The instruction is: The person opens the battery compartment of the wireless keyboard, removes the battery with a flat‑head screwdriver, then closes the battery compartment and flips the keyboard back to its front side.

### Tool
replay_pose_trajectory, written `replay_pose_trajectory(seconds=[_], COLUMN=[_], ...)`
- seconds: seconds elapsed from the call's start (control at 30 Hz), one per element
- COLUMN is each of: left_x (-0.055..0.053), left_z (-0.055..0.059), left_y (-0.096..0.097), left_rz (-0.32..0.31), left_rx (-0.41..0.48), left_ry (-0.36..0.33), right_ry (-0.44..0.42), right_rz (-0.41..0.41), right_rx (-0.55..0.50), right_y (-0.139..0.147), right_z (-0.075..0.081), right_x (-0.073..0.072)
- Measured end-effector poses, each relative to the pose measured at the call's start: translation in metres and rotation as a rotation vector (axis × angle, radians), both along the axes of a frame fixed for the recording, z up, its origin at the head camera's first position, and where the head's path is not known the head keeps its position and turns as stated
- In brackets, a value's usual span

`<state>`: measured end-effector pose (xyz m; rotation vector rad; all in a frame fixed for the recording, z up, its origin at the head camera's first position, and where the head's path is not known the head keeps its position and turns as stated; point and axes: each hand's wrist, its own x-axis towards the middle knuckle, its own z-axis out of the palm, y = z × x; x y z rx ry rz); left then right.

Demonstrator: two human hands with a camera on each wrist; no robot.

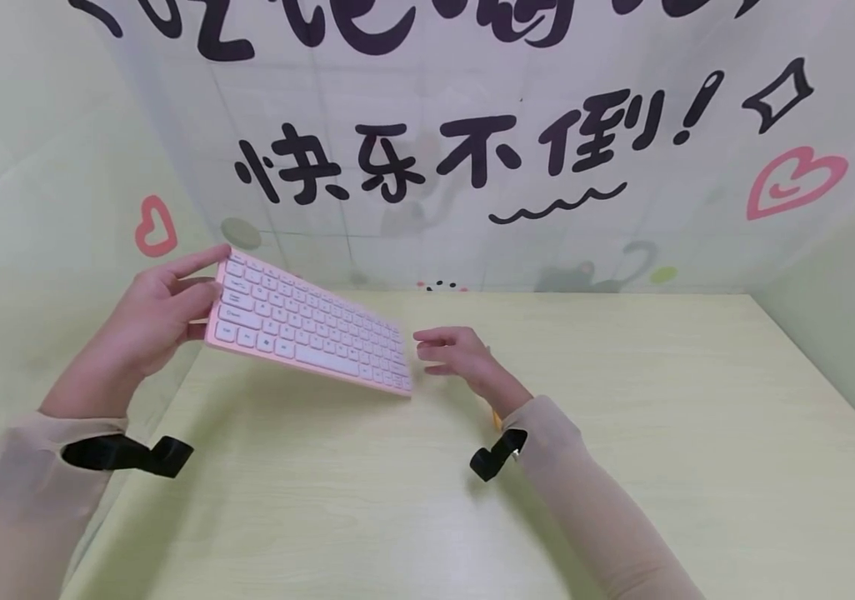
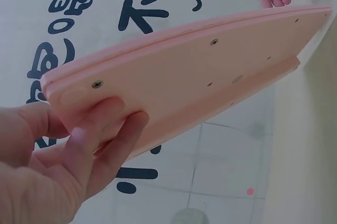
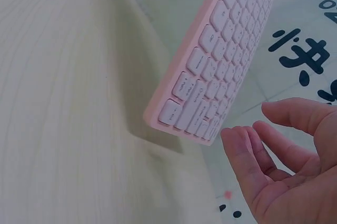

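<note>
A slim pink keyboard with white keys hangs tilted above the table, its left end higher than its right. My left hand grips that left end, thumb on the key side and fingers spread along the back. In the left wrist view the pink underside shows small screws and a raised ridge. Just off the keyboard's right end is my right hand, fingers loosely bent and holding nothing. The right wrist view shows a gap between its fingertips and the keyboard's near corner.
The pale wood-grain table runs back to a white sheet with black lettering and pink hearts. Pale walls stand at both sides. A small orange thing lies mostly hidden behind my right wrist. Black straps circle both wrists.
</note>
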<state>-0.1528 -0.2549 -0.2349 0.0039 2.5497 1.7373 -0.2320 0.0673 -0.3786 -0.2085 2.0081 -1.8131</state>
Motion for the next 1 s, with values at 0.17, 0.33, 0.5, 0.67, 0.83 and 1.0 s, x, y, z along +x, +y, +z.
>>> replay_pose_trajectory(seconds=[0.17,0.33,0.5,0.67,0.83,1.0], left_x=[0.002,0.004,0.004,0.004,0.004,0.004], left_z=[0.003,0.007,0.012,0.016,0.020,0.023], left_y=[-0.002,-0.003,-0.002,-0.002,-0.001,0.001], left_rz=[-0.005,-0.011,-0.016,-0.010,0.002,0.002], left_rx=[-0.031,-0.043,-0.035,-0.036,-0.041,-0.043], left_ry=[-0.011,-0.003,0.012,0.016,0.011,0.006], right_ry=[0.001,0.058,0.140,0.217,0.362,0.445], right_rz=[0.022,0.085,0.167,0.221,0.236,0.235], right_rx=[-0.002,0.003,0.011,-0.004,0.027,0.068], right_y=[-0.008,-0.019,-0.034,-0.051,-0.065,-0.074], right_z=[0.010,0.021,0.034,0.049,0.056,0.058], right_x=[0.005,0.013,0.025,0.040,0.050,0.055])
